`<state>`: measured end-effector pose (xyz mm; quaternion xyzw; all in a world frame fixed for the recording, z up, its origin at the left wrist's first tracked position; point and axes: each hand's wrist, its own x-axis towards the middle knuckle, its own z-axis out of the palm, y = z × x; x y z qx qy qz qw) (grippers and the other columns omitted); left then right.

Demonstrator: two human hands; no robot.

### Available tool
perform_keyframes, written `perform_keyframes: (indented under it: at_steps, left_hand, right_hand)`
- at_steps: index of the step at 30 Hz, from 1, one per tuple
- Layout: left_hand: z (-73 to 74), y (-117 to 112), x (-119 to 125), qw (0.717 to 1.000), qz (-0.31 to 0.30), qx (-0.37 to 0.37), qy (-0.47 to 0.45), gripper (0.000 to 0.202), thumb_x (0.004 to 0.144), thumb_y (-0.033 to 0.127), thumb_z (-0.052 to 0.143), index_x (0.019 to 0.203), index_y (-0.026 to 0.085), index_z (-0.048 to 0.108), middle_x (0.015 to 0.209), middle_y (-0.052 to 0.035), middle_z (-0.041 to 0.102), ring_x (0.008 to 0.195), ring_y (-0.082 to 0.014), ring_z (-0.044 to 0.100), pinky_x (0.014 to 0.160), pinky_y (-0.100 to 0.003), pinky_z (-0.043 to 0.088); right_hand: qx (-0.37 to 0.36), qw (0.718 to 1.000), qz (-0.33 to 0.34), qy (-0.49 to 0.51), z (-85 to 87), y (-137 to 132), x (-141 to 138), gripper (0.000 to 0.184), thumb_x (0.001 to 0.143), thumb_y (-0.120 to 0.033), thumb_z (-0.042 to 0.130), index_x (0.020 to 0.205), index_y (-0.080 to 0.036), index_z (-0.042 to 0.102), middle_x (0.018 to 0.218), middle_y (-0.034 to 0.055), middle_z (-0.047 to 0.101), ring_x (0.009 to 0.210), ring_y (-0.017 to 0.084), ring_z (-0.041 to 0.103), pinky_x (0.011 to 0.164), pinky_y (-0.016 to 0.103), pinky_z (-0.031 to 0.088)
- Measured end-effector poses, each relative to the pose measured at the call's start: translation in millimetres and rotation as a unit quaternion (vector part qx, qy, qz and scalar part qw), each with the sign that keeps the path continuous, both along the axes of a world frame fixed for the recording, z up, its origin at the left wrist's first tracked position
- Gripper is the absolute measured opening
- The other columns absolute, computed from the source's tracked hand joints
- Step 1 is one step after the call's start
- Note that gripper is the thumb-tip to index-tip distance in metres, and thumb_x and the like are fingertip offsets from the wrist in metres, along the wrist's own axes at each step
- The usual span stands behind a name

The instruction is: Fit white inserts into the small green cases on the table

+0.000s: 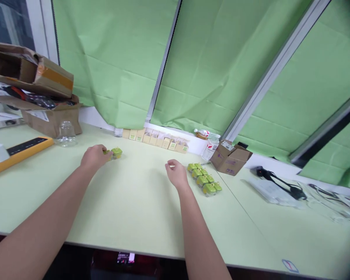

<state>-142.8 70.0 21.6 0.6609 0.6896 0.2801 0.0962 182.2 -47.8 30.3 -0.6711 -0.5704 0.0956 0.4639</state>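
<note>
- As the left hand (95, 156) covers part of the small tubs (116, 153) on the left of the counter (128, 210), a loose or off-centre hold could let one slip, or knock its neighbour over.
- These tubs have bright, lime-green lids over see-through bases; their lower details are blurred.
- The left hand's fingertips are hidden, so I cannot tell whether it grips a tub or only touches it.
- To the right stands a group of tubs (202, 180), about eight in two close rows, each green lid squarish, with small loops on top.
- The right hand (176, 173) is just left of that group, curled narrow, thumb near fingers, nothing visible inside; a sideways brush could push the rows askew, as they stand so close.
- Farther out, small cartons (163, 140) line the back edge, a clear jar (66, 134) stands left, and a cardboard box (231, 160) sits behind the group.
</note>
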Motion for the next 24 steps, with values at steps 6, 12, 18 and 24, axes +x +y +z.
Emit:
perform_keyframes:
  at_steps: [6, 12, 18, 24]
  left_hand:
    - [4.8, -8.9, 9.2, 0.998, -0.001, 0.052, -0.045, 0.057, 0.072, 0.055, 0.063, 0.115, 0.018, 0.057, 0.110, -0.0158, 0.065, 0.101, -0.0347, 0.059, 0.076, -0.039, 0.048]
    - [12.1, -35.7, 56.3, 0.945, -0.176, 0.270, -0.056, 0.033, 0.087, 0.036, 0.049, 0.115, 0.019, 0.056, 0.119, -0.0103, 0.061, 0.118, -0.0291, 0.050, 0.104, -0.042, 0.035]
    - [-5.1, -61.1, 97.8, 0.883, -0.416, 0.203, -0.080, 0.025, 0.088, 0.031, 0.048, 0.106, 0.021, 0.062, 0.111, -0.0081, 0.064, 0.108, -0.0262, 0.055, 0.096, -0.040, 0.041]
    - [-11.2, -60.8, 97.8, 0.876, -0.434, 0.160, -0.140, 0.025, 0.087, 0.036, 0.051, 0.103, 0.022, 0.064, 0.107, -0.0079, 0.064, 0.105, -0.0261, 0.056, 0.093, -0.037, 0.042]
  right_hand:
    - [0.013, 0.934, -0.340, -0.107, 26.9, -37.2, 71.2, 0.034, 0.080, -0.032, 0.049, 0.103, -0.016, 0.068, 0.104, 0.0185, 0.067, 0.098, 0.030, 0.060, 0.084, 0.040, 0.044]
    - [-0.162, 0.908, -0.378, -0.078, 15.3, -86.9, 133.1, 0.031, 0.070, -0.030, 0.055, 0.090, -0.014, 0.073, 0.089, 0.0232, 0.070, 0.083, 0.035, 0.065, 0.068, 0.042, 0.045]
    - [-0.182, 0.927, -0.302, -0.127, 2.1, -106.5, 134.6, 0.028, 0.072, -0.042, 0.054, 0.078, -0.022, 0.072, 0.082, 0.0130, 0.072, 0.077, 0.030, 0.066, 0.063, 0.037, 0.044]
    - [-0.177, 0.931, -0.281, -0.153, 9.5, -113.7, 128.5, 0.021, 0.071, -0.034, 0.054, 0.069, -0.021, 0.070, 0.077, 0.0117, 0.071, 0.074, 0.029, 0.065, 0.061, 0.035, 0.043]
